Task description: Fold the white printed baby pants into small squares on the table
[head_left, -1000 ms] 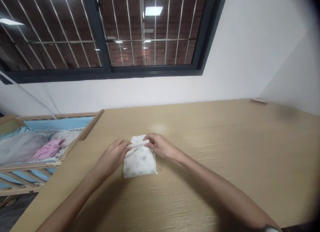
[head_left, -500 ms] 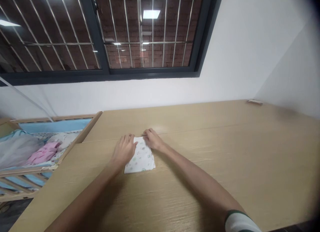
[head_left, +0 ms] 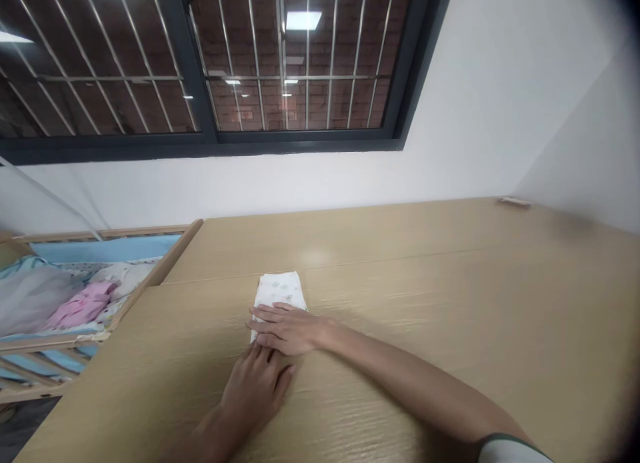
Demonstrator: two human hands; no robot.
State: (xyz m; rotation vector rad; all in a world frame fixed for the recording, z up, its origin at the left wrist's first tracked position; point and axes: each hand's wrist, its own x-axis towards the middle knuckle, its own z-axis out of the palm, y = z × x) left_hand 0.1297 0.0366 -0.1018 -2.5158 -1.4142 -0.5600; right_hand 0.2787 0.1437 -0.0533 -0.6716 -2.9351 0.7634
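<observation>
Table | crib leftward | right hand fingers flat on cloth | left hand flat, adjoining

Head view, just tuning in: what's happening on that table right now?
A person has a small folded white printed cloth on the wooden table. The right hand lies flat across its near half. The left hand rests open on the table just nearer, fingertips by the cloth's near edge. A crib holding a pink garment stands at left.
</observation>
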